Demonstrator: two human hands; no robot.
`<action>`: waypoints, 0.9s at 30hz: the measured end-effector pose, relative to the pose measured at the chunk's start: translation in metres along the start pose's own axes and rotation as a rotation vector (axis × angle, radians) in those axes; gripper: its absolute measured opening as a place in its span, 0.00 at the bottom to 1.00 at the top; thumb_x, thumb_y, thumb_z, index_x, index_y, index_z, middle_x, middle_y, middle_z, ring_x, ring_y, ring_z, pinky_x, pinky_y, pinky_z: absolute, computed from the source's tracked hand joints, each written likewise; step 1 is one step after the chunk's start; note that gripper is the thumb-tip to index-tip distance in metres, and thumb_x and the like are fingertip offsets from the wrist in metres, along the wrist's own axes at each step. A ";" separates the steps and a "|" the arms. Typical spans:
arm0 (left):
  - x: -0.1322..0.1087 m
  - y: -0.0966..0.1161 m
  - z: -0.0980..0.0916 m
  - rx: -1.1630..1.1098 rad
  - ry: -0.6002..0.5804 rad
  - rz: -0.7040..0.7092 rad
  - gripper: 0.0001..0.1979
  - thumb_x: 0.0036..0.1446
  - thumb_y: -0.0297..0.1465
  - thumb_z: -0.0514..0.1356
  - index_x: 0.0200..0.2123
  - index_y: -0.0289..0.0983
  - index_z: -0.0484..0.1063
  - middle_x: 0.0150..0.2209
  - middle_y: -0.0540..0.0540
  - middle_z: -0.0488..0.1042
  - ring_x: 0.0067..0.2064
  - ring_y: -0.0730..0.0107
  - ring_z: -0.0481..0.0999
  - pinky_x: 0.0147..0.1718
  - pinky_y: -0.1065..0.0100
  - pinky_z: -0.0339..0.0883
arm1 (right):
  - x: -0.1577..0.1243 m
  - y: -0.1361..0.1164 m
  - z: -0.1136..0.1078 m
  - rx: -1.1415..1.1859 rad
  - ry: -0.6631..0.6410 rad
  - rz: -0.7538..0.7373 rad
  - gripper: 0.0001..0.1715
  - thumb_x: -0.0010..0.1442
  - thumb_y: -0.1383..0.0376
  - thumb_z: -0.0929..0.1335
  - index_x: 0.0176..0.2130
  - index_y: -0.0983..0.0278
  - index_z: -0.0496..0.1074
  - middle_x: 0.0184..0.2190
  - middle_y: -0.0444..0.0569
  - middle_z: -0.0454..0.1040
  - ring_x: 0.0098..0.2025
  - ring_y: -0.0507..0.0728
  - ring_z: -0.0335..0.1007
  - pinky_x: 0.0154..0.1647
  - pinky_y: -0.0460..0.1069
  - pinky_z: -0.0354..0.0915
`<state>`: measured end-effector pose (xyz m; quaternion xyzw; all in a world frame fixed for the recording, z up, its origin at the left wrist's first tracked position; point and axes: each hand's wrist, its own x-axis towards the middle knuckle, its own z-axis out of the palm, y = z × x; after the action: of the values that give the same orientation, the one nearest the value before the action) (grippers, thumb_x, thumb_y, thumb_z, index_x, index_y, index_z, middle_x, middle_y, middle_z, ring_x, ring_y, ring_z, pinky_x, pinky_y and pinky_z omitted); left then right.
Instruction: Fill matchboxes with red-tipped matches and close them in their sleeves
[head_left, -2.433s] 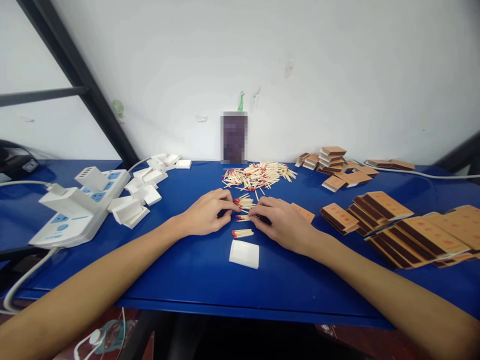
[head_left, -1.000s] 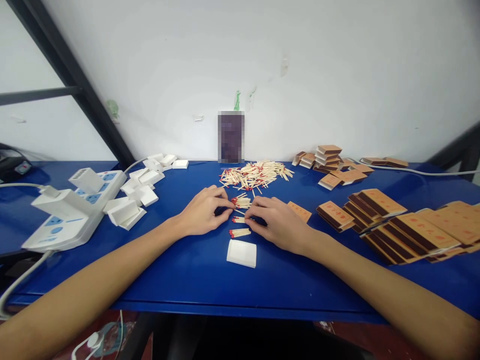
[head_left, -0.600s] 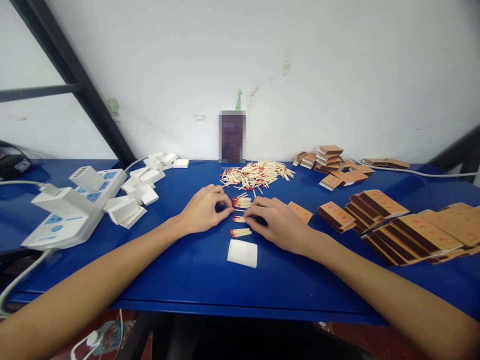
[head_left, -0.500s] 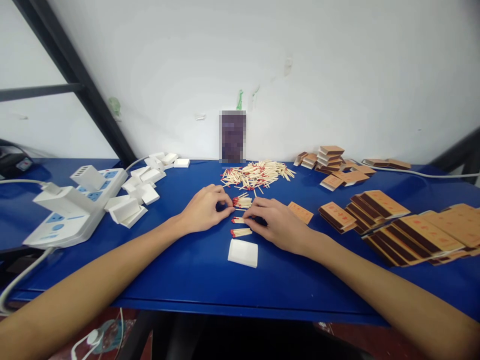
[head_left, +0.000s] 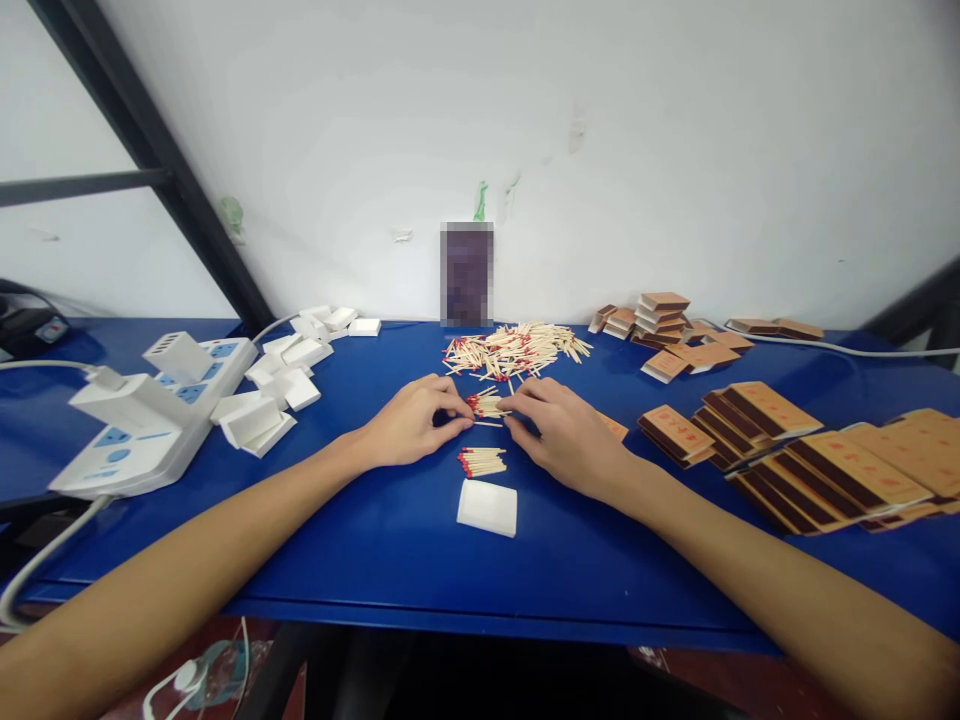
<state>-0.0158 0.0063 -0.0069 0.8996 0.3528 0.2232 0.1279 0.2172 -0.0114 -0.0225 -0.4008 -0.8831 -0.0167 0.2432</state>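
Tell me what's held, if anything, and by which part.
Can't tell: around the middle matches, left hand is at the red heads, right hand at the plain ends.

hands point(head_left: 416, 425): 2 | big match pile point(head_left: 517, 350): 1 | small match bunches point(head_left: 482, 462): 2 | near white tray point(head_left: 487, 508): 1 | left white trays point(head_left: 304, 390): at least 8 | power strip point(head_left: 201, 390): 1 | brown boxes point(head_left: 862, 470): over 10

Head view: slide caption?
Bare left hand and right hand flank a cluster of red-tipped wooden matches on a blue tabletop, orange-and-brown cardboard sleeves at right.

White wall point(head_left: 712, 150), blue tabletop point(head_left: 420, 575), seemingly reddish floor point(head_left: 757, 688)
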 end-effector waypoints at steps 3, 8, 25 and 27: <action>0.000 0.001 -0.001 -0.045 -0.033 0.032 0.10 0.64 0.32 0.57 0.40 0.39 0.79 0.35 0.47 0.72 0.38 0.68 0.72 0.39 0.66 0.66 | 0.000 0.003 0.002 -0.025 -0.055 -0.010 0.12 0.66 0.68 0.63 0.44 0.65 0.75 0.38 0.53 0.73 0.42 0.60 0.67 0.44 0.55 0.64; 0.000 0.000 0.001 0.013 0.034 -0.044 0.09 0.62 0.34 0.59 0.42 0.39 0.78 0.35 0.47 0.72 0.37 0.67 0.71 0.39 0.64 0.66 | 0.000 0.003 0.002 -0.016 -0.060 -0.012 0.13 0.68 0.67 0.62 0.42 0.65 0.75 0.38 0.53 0.73 0.42 0.60 0.67 0.44 0.54 0.63; -0.001 -0.002 0.002 0.023 0.024 -0.044 0.07 0.60 0.35 0.62 0.37 0.39 0.78 0.36 0.48 0.73 0.39 0.67 0.71 0.40 0.64 0.65 | 0.000 -0.001 0.001 0.023 -0.054 0.011 0.12 0.68 0.65 0.62 0.42 0.65 0.75 0.36 0.50 0.73 0.40 0.58 0.66 0.42 0.53 0.60; 0.000 -0.002 0.003 0.019 0.024 -0.042 0.06 0.60 0.35 0.62 0.37 0.39 0.77 0.36 0.48 0.73 0.39 0.67 0.71 0.40 0.64 0.64 | -0.001 -0.002 0.000 0.026 -0.063 0.008 0.14 0.68 0.64 0.62 0.41 0.65 0.76 0.35 0.50 0.72 0.40 0.58 0.66 0.42 0.53 0.60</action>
<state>-0.0159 0.0072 -0.0101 0.8905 0.3751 0.2280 0.1195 0.2157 -0.0133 -0.0226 -0.4013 -0.8890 0.0083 0.2206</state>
